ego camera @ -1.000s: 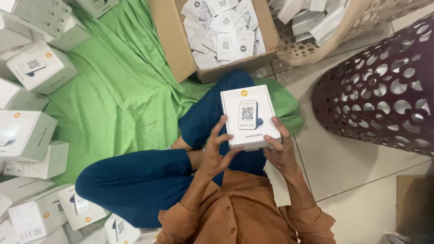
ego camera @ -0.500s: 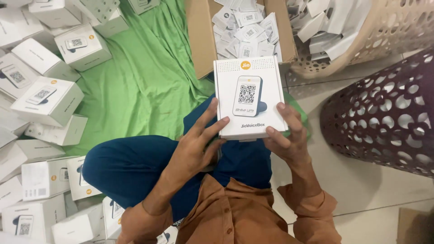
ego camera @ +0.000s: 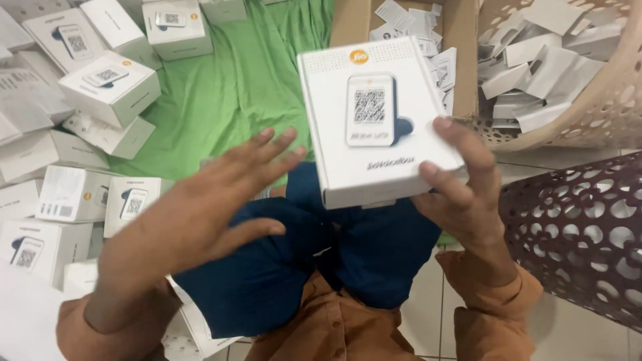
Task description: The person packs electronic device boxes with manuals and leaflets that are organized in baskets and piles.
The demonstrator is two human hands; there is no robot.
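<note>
My right hand (ego camera: 461, 194) grips a white cardboard box (ego camera: 374, 120) by its right and lower edge, lifted in front of me with its printed top face up. That face carries a picture of a small device and an orange round mark. My left hand (ego camera: 200, 207) hovers open to the left of the box, fingers spread, not touching it. Below are my crossed legs in dark blue trousers (ego camera: 301, 261) and orange sleeves.
Several matching white boxes (ego camera: 110, 87) lie on a green cloth (ego camera: 234, 93) at the left. A brown carton (ego camera: 461, 40) of white paper slips sits behind the box. A beige perforated basket (ego camera: 595, 100) and a dark maroon perforated basket (ego camera: 582, 234) stand at the right on the tiled floor.
The box has risen closer to the camera. My left hand has let go of it and moved away to the left with fingers spread; my right hand alone holds it.
</note>
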